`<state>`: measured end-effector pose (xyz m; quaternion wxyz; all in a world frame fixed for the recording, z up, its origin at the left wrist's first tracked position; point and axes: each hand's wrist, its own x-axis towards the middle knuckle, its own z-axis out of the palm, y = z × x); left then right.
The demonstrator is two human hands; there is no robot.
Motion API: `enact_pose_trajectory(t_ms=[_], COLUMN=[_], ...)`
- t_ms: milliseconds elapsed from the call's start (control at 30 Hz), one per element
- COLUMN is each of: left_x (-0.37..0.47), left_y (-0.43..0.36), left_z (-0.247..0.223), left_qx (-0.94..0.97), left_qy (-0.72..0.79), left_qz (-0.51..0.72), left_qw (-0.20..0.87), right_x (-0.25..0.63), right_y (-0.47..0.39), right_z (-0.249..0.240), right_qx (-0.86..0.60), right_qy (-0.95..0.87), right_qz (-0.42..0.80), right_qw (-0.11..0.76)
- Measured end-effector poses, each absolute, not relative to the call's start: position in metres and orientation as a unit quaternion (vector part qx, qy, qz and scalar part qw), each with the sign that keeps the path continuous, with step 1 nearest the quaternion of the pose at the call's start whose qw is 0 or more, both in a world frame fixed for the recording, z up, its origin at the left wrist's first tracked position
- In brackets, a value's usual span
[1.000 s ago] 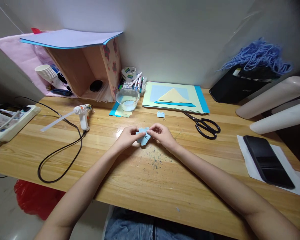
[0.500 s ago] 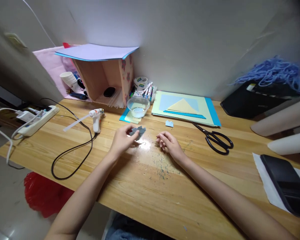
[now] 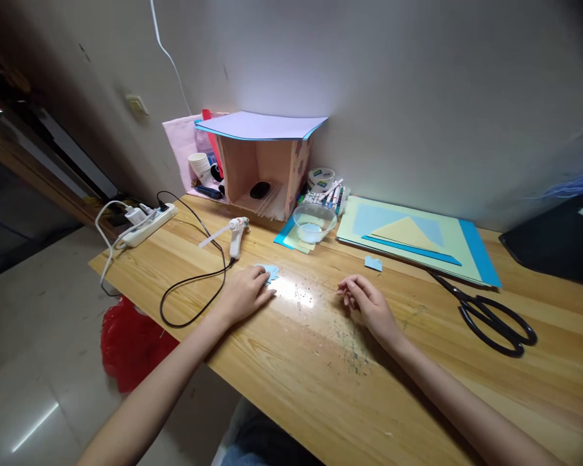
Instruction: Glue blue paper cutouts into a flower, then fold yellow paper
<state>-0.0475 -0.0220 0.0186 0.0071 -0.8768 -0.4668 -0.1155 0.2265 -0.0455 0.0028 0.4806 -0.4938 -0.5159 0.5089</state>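
My left hand (image 3: 247, 294) rests on the table with its thumb stretched apart from the fingers. Under its fingertips lies a light-blue paper cutout (image 3: 271, 273) with a jagged edge, partly covered by the hand. Across the crumb-strewn patch, my right hand (image 3: 366, 303) rests on its side, fingers loosely curled together and nothing visible in them. Beyond it sits a small light-blue paper scrap (image 3: 373, 263). Black-handled scissors (image 3: 495, 320) lie to the right of that hand. A white hot glue gun (image 3: 237, 238) stands behind my left hand, a clear glue stick poking out of it.
The glue gun's black cord (image 3: 190, 283) loops left of my left hand toward a power strip (image 3: 150, 226). Behind are a cardboard box (image 3: 298, 171), a clear plastic bowl (image 3: 315, 228), markers (image 3: 334, 194) and stacked coloured paper (image 3: 471, 243). A red plastic bag (image 3: 131, 346) lies below the table edge.
My left hand has lowered the grey-looking paper cutout to the table and loosened its hold; the cutout now shows light blue. The view has swung left. My right hand keeps its pose.
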Motion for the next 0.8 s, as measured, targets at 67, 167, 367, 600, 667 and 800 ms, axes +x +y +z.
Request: enact_pose_trajectory(t_ms=[67,167,367,600,667,800], left_x=[-0.047,-0.048,-0.063,-0.105,-0.113,-0.115], left_y=[-0.027,-0.03,-0.043,-0.059,-0.06,-0.062], left_z=[0.021,0.023,0.041,0.05,0.048,0.05], left_qx=[-0.876,-0.865,-0.822,-0.735,-0.72,-0.709], left_qy=[-0.465,-0.476,-0.514,-0.621,-0.636,-0.644], left_qz=[-0.126,-0.151,-0.243,-0.27,-0.273,-0.282], left_qw=[-0.018,-0.046,-0.036,-0.039,-0.049,-0.064], right_x=[0.216,0.191,0.119,0.029,0.01,-0.01], right_y=[-0.038,-0.019,0.027,0.061,0.067,0.073], right_z=[0.008,0.015,0.016,0.01,0.01,0.013], right_qx=[-0.477,-0.462,-0.487,-0.515,-0.525,-0.537], right_qy=[-0.538,-0.569,-0.609,-0.667,-0.664,-0.656], right_qz=[0.52,0.513,0.494,0.373,0.36,0.361], right_qw=[0.46,0.447,0.385,0.389,0.393,0.388])
